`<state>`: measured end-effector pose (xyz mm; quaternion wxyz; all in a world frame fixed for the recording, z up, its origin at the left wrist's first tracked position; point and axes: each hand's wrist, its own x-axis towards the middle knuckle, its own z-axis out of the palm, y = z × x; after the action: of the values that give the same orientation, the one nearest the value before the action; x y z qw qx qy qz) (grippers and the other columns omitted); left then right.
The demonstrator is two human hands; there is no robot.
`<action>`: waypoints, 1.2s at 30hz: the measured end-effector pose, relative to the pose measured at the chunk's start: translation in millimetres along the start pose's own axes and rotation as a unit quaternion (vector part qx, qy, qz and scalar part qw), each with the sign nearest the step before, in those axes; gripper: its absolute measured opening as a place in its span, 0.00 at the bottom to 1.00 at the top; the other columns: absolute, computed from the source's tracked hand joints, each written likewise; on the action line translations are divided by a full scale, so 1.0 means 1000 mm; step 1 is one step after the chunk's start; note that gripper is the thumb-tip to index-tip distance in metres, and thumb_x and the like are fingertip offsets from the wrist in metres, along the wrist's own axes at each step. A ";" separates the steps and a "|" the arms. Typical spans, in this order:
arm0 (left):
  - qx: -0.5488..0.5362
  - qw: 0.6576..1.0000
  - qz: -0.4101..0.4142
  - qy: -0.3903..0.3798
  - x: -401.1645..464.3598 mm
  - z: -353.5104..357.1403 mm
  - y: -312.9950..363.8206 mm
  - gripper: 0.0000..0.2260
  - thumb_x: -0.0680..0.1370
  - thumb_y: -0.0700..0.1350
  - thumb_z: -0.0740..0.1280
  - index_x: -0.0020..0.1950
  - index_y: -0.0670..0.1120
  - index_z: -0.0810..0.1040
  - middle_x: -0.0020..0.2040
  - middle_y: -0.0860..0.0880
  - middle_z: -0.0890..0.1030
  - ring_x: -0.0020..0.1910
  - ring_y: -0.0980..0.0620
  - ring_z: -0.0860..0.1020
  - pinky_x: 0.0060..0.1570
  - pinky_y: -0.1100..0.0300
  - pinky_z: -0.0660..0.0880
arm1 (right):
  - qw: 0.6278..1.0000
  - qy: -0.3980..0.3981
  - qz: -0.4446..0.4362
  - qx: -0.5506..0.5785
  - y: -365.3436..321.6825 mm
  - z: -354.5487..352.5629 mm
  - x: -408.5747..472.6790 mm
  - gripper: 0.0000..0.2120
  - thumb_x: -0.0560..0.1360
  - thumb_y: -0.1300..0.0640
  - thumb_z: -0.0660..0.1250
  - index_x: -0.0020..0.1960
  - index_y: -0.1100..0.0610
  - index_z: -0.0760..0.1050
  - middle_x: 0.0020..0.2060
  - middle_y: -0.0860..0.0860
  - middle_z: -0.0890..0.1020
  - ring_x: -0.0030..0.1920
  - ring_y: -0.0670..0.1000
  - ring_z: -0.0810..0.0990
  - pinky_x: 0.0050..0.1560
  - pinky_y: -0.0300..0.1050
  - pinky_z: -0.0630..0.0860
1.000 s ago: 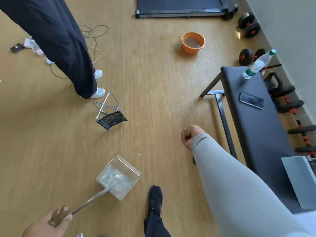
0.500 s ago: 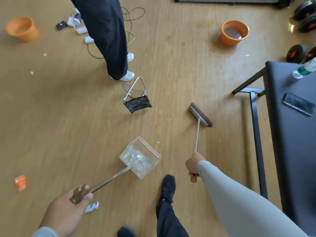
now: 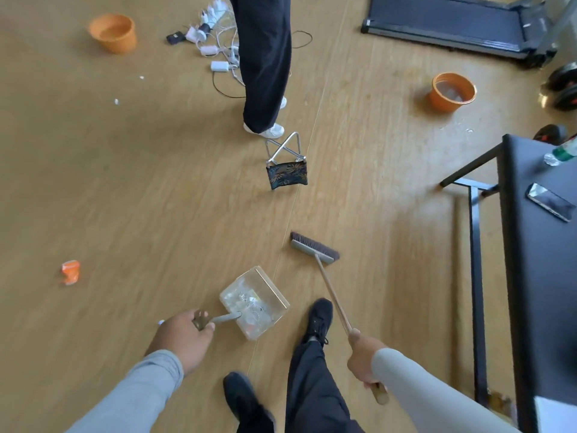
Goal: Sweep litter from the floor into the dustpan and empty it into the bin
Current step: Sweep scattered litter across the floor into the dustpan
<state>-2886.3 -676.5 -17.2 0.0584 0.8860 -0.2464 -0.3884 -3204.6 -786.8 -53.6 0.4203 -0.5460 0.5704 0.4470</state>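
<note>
My left hand (image 3: 184, 335) grips the handle of a clear dustpan (image 3: 254, 301) that holds crumpled clear and white litter, low over the wooden floor in front of my feet. My right hand (image 3: 363, 359) holds the wooden handle of a broom (image 3: 313, 246), whose dark-bristled head rests on the floor just right of the dustpan. An orange crumpled wrapper (image 3: 70, 272) lies on the floor to the left. Two orange bins stand farther off, one at the far left (image 3: 113, 32) and one at the right (image 3: 452, 91) with litter inside.
Another person's legs (image 3: 265, 64) stand ahead, beside a small folding stool (image 3: 286, 165). Cables and chargers (image 3: 215, 48) lie behind them. A black bench (image 3: 543, 276) with a phone and bottle fills the right. A treadmill (image 3: 452, 23) and dumbbells sit at the back right. Small white scraps (image 3: 116, 101) dot the left floor.
The view has swung left and pulled back. The broom head came into sight and now sits nearer the dustpan. The orange wrapper and the left bin have come into view.
</note>
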 end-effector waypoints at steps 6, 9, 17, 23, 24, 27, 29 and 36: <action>0.037 0.999 0.002 -0.019 -0.002 0.004 -0.043 0.12 0.79 0.51 0.65 0.60 0.50 0.79 0.39 0.55 0.78 0.44 0.47 0.80 0.48 0.56 0.78 | 0.999 -0.045 -0.017 0.016 -0.006 0.033 -0.057 0.21 0.76 0.61 0.55 0.67 0.48 0.68 0.45 0.51 0.78 0.35 0.50 0.83 0.36 0.42 0.80; 0.038 0.999 -0.003 -0.025 0.002 -0.002 -0.056 0.12 0.79 0.51 0.64 0.61 0.50 0.78 0.41 0.53 0.79 0.44 0.47 0.80 0.47 0.56 0.77 | 0.983 -0.054 -0.030 0.171 0.018 0.006 -0.094 0.22 0.77 0.63 0.59 0.67 0.45 0.67 0.33 0.54 0.76 0.26 0.50 0.71 0.27 0.42 0.71; 0.040 0.999 0.004 -0.022 0.004 0.000 -0.054 0.09 0.80 0.51 0.63 0.58 0.51 0.77 0.46 0.52 0.82 0.41 0.48 0.82 0.48 0.54 0.80 | 0.989 0.029 -0.020 0.144 -0.010 0.007 -0.079 0.14 0.77 0.62 0.60 0.60 0.49 0.73 0.33 0.54 0.78 0.27 0.50 0.73 0.29 0.45 0.75; 0.041 0.999 0.005 -0.017 0.005 0.000 -0.055 0.09 0.80 0.50 0.62 0.58 0.49 0.76 0.51 0.50 0.83 0.42 0.47 0.82 0.47 0.55 0.79 | 0.994 -0.035 -0.011 0.101 -0.077 0.070 -0.057 0.16 0.76 0.63 0.56 0.60 0.52 0.71 0.38 0.52 0.78 0.26 0.49 0.75 0.29 0.40 0.73; 0.042 0.999 0.006 -0.016 0.006 0.001 -0.055 0.10 0.80 0.50 0.62 0.59 0.49 0.77 0.50 0.51 0.83 0.41 0.47 0.81 0.47 0.55 0.79 | 0.991 -0.062 -0.017 0.118 -0.077 0.071 -0.066 0.16 0.75 0.63 0.56 0.60 0.52 0.72 0.38 0.53 0.76 0.24 0.49 0.73 0.27 0.40 0.72; 0.049 0.999 0.006 -0.019 0.007 0.002 -0.055 0.12 0.81 0.50 0.61 0.62 0.49 0.76 0.52 0.50 0.83 0.44 0.47 0.81 0.45 0.57 0.77 | 0.966 -0.113 -0.037 0.228 -0.046 0.043 -0.094 0.17 0.75 0.65 0.59 0.59 0.50 0.74 0.32 0.54 0.72 0.24 0.50 0.67 0.24 0.42 0.66; 0.055 0.998 0.005 -0.020 0.008 0.002 -0.058 0.13 0.81 0.51 0.61 0.62 0.50 0.76 0.49 0.50 0.83 0.44 0.46 0.81 0.44 0.56 0.77 | 0.936 -0.131 -0.030 0.324 -0.017 0.016 -0.111 0.19 0.76 0.67 0.61 0.60 0.48 0.75 0.31 0.55 0.71 0.25 0.51 0.65 0.24 0.42 0.62; 0.059 0.998 0.007 -0.020 0.011 0.003 -0.058 0.14 0.80 0.52 0.61 0.65 0.50 0.75 0.46 0.52 0.82 0.37 0.49 0.80 0.43 0.56 0.80 | 0.977 -0.034 -0.031 0.209 -0.031 0.019 -0.094 0.22 0.79 0.63 0.59 0.71 0.48 0.69 0.31 0.54 0.73 0.23 0.51 0.68 0.24 0.42 0.68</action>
<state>-2859.8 -630.7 -43.6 0.0038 0.8781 -0.2761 -0.3907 -3169.5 -745.3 31.2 0.5580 -0.4481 0.6195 0.3226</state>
